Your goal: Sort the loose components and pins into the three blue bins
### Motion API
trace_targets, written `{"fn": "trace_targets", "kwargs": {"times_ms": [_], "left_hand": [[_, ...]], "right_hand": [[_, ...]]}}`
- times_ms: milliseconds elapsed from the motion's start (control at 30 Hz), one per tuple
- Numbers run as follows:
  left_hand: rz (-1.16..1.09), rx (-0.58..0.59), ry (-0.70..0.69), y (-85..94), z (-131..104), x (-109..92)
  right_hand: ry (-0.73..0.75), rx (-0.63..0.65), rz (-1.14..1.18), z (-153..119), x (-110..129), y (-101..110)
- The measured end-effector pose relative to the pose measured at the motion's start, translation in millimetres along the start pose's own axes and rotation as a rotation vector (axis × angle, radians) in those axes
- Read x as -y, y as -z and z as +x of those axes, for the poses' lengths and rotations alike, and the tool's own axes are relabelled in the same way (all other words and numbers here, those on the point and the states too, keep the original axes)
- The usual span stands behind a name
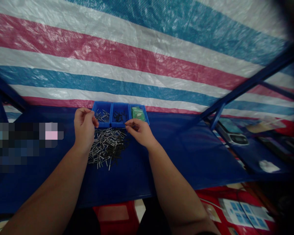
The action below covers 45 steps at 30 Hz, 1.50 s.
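Observation:
A pile of thin metal pins (105, 148), silver on the left and dark on the right, lies on the blue tabletop (181, 153). Behind it stand three joined blue bins. The left bin (103, 125) holds silver pins, the middle bin (117, 125) small dark pieces, and the right bin (147, 119) green packets (138, 113). My left hand (84, 124) is beside the left bin, its fingers curled together; anything in them is hidden. Over the pile's right edge, in front of the middle and right bins, my right hand (139, 130) pinches thumb to fingers. Whatever is at its fingertips is too small to name.
Striped plastic sheeting (137, 58) hangs behind the table. Blue metal frame bars (218, 114) rise at both sides. A digital scale (232, 133) and a crumpled white piece (269, 165) sit at the right. A blurred-out area covers the left side.

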State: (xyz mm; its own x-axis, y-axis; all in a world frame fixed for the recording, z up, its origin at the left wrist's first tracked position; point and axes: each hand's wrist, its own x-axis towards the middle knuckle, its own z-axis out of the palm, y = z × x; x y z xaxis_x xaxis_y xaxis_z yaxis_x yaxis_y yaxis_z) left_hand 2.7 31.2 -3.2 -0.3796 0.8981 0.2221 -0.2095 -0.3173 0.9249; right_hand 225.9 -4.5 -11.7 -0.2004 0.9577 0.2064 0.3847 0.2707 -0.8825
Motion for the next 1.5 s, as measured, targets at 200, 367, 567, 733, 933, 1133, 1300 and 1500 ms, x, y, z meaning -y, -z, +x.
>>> {"fn": "trace_targets", "kwargs": {"times_ms": [200, 367, 567, 733, 933, 1133, 1300, 1500], "left_hand": [[0.302, 0.182, -0.176, 4.8, -3.5, -1.6], [0.666, 0.757, -0.342, 6.8, -11.7, -5.0], [0.92, 1.136, -0.366, 6.7, -18.9, -3.7], [1.044, 1.193, -0.339, 11.1, -19.6, -5.3], [1.065, 1.217, -0.31, 11.8, -18.7, -3.7], [1.056, 1.207, -0.305, 11.1, -16.1, 1.3], [1.051, 1.197, -0.298, 10.5, -17.4, 0.4], [1.064, 1.218, -0.314, 9.8, -17.8, -0.2]], "right_hand": [[0.021, 0.025, 0.051, -1.1, -0.3, -0.1], [-0.011, 0.149, -0.197, -2.0, 1.8, 5.4], [-0.078, 0.344, -0.4, -6.9, -1.3, 13.0], [-0.125, 0.394, -0.443, -7.4, -2.0, 14.0], [-0.052, 0.357, -0.476, -5.8, -1.8, 13.2], [-0.058, 0.376, -0.48, -6.4, 0.1, 13.3], [-0.056, 0.37, -0.491, -6.3, -0.9, 11.3], [-0.027, 0.375, -0.529, -5.2, -1.6, 9.1]]}}
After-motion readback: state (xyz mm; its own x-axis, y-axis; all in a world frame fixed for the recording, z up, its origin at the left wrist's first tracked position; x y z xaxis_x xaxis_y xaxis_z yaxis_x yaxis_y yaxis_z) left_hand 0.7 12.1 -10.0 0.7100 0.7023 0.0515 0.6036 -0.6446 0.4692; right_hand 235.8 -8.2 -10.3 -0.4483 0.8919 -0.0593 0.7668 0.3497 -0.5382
